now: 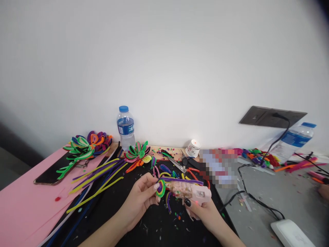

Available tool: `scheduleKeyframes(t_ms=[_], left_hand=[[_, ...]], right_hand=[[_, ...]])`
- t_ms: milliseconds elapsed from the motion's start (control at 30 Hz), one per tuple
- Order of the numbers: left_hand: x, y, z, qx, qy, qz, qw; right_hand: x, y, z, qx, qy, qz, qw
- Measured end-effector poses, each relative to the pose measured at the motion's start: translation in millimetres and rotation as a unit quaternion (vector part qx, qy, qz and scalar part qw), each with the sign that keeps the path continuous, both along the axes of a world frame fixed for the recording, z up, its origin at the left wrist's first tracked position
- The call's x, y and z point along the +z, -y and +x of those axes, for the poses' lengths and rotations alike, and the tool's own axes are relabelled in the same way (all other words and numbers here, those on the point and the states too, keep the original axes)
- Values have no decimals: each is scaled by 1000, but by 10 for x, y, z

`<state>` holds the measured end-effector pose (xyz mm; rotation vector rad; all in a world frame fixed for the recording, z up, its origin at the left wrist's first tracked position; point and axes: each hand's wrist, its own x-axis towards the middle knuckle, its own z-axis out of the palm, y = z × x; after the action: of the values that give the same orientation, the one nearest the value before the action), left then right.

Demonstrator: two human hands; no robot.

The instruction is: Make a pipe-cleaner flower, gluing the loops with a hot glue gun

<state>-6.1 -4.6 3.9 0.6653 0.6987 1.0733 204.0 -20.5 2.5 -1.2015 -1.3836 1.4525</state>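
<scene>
Between the thumb and fingers of my left hand is a small pipe-cleaner coil in green, yellow and purple. My right hand grips a pale pink hot glue gun, its nozzle end up against the coil. A red light glows near my right thumb. Just behind the gun lies a straight purple pipe cleaner. Scissors with red handles rest beyond it, partly hidden by the gun. A curved purple and yellow pipe-cleaner piece lies on the black mat below my hands.
Yellow and purple pipe cleaners lie at left, by pipe-cleaner flowers on a phone. A water bottle and a paper cup stand along the wall. Black cables run to a white power strip. Another person's hand shows far right.
</scene>
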Motion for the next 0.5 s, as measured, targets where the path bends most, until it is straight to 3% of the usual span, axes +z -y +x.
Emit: scheduleKeyframes(t_ms=[500], left_hand=[[21,-4,10,-8,2,-1,1000]], right_hand=[[-59,-11,24,2,0,1,1000]])
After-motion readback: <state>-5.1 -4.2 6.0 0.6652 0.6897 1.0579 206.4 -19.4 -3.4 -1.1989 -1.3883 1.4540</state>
